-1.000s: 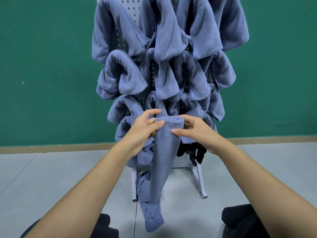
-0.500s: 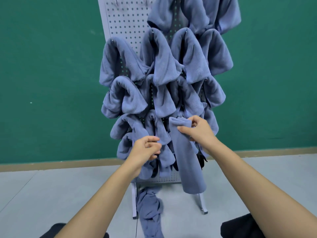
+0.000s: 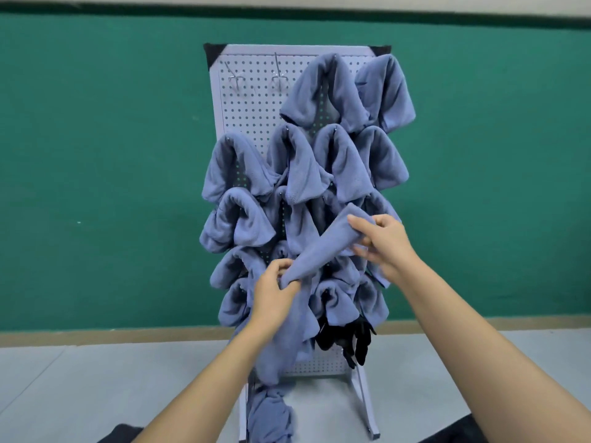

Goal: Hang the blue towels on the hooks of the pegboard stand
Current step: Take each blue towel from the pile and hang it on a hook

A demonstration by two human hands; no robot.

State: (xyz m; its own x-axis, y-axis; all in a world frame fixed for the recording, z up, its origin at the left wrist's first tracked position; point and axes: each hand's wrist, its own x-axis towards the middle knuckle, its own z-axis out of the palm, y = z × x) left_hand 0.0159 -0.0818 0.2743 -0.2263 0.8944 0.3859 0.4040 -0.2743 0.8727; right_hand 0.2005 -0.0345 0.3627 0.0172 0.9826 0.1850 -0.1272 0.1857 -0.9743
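A white pegboard stand rises in front of me, with several blue towels draped over its hooks. Two bare metal hooks show at its upper left. I hold one folded blue towel slanted across the board's middle. My right hand pinches its upper end. My left hand grips its lower part, from which the rest of the cloth hangs down.
A bunched blue towel lies on the grey floor at the stand's foot. Something black hangs at the board's lower right. A green wall stands close behind the stand.
The view has tilted up, showing the board's top and bare hooks. My left hand, empty half a second ago, now grips the towel, which has swung from vertical to slanted between both hands.
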